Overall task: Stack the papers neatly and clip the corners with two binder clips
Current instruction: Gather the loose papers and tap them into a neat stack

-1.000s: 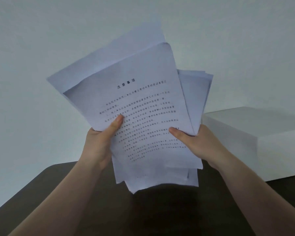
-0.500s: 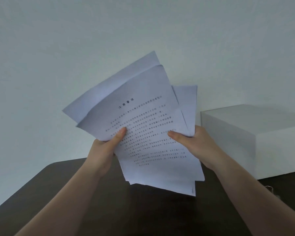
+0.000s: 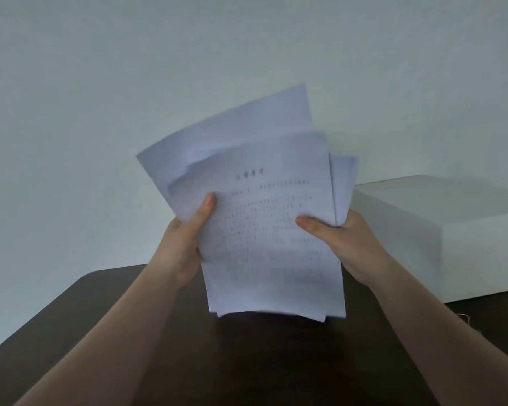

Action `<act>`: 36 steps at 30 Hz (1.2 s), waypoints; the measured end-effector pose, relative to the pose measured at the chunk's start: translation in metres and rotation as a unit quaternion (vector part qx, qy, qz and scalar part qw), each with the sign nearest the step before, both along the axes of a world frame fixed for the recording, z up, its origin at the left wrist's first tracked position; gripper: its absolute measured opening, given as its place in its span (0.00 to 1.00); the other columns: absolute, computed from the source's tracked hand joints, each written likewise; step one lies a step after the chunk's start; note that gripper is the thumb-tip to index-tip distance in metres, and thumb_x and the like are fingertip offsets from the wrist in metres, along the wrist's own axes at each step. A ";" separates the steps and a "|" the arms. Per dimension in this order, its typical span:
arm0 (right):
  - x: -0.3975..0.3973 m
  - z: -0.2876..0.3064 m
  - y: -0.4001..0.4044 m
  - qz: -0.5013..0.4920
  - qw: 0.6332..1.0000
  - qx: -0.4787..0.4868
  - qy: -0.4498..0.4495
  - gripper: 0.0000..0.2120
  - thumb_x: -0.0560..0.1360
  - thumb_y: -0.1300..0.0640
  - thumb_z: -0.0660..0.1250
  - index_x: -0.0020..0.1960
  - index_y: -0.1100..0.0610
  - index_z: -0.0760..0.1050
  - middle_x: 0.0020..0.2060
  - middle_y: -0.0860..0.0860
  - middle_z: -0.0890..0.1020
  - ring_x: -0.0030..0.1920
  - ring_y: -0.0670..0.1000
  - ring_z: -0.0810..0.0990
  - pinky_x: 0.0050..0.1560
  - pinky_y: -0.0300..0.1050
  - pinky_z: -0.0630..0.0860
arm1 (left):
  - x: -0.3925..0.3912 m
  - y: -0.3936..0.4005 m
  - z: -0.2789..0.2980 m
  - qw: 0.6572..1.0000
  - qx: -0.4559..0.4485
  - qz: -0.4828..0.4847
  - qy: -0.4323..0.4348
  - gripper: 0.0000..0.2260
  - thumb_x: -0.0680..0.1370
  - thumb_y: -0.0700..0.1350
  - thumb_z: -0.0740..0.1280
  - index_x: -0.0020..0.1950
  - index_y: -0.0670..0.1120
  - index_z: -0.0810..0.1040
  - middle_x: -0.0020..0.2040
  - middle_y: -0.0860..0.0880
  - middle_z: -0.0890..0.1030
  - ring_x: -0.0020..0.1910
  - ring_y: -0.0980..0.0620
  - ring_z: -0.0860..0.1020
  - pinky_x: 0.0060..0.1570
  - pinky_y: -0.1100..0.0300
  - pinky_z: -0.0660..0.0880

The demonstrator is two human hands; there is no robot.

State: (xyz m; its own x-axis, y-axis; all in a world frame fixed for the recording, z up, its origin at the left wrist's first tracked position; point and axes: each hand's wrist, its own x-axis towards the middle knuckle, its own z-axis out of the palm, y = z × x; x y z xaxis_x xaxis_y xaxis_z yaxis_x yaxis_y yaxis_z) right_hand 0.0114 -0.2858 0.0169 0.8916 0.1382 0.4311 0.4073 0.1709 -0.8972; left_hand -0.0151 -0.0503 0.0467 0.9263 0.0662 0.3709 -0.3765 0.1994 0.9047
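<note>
I hold a loose bundle of white papers [image 3: 264,230] upright above the dark table [image 3: 247,361]. The front sheet carries printed text, blurred by motion. The sheets are fanned out of line, with corners sticking out at the top left and on the right. My left hand [image 3: 185,238] grips the bundle's left edge, thumb on the front sheet. My right hand [image 3: 343,241] grips the right edge, thumb also on the front. The lower edges hang just above the tabletop. No binder clips are in view.
A large white box [image 3: 452,238] stands on the table at the right, close behind my right hand. A plain pale wall fills the background. The table's rounded far left corner [image 3: 91,276] lies left of my left forearm.
The bundle has turned from a left-leaning tilt to nearly upright, and the sheets have drawn closer together. Both hands keep their grip on the side edges.
</note>
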 end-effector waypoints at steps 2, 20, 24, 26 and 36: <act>0.001 -0.003 0.001 0.001 0.999 -0.037 0.003 0.13 0.67 0.56 0.76 0.50 0.46 0.82 0.49 0.47 0.86 0.50 0.46 0.85 0.55 0.49 0.80 | -0.001 0.003 -0.006 0.999 -0.007 0.017 0.027 0.22 0.70 0.56 0.69 0.60 0.47 0.79 0.56 0.50 0.85 0.55 0.51 0.83 0.58 0.47 0.76; 0.008 -0.008 0.005 0.005 0.998 -0.065 0.024 0.14 0.70 0.54 0.73 0.56 0.48 0.80 0.49 0.46 0.86 0.49 0.47 0.85 0.53 0.49 0.80 | -0.001 0.012 -0.019 0.992 0.035 0.105 0.068 0.18 0.71 0.54 0.70 0.58 0.49 0.79 0.54 0.55 0.84 0.56 0.52 0.81 0.64 0.48 0.72; 0.009 -0.018 0.009 0.012 0.992 -0.126 0.027 0.11 0.71 0.52 0.73 0.51 0.39 0.77 0.51 0.41 0.84 0.53 0.42 0.81 0.58 0.43 0.76 | -0.006 0.004 -0.023 0.992 0.060 0.102 0.051 0.26 0.65 0.56 0.72 0.60 0.46 0.79 0.56 0.51 0.84 0.56 0.51 0.82 0.62 0.46 0.74; 0.009 -0.016 0.010 0.010 0.993 -0.119 0.019 0.10 0.72 0.51 0.72 0.49 0.37 0.76 0.49 0.38 0.83 0.52 0.39 0.80 0.57 0.41 0.75 | -0.008 0.000 -0.016 0.992 0.060 0.107 0.038 0.24 0.67 0.55 0.71 0.59 0.45 0.79 0.54 0.49 0.85 0.53 0.48 0.83 0.58 0.45 0.77; 0.007 -0.011 0.011 -0.005 0.996 -0.083 -0.013 0.13 0.69 0.55 0.74 0.54 0.47 0.80 0.49 0.43 0.86 0.49 0.41 0.84 0.54 0.42 0.79 | -0.011 -0.002 0.012 0.977 0.048 0.189 -0.082 0.09 0.77 0.55 0.64 0.53 0.52 0.76 0.51 0.54 0.82 0.52 0.55 0.82 0.50 0.56 0.79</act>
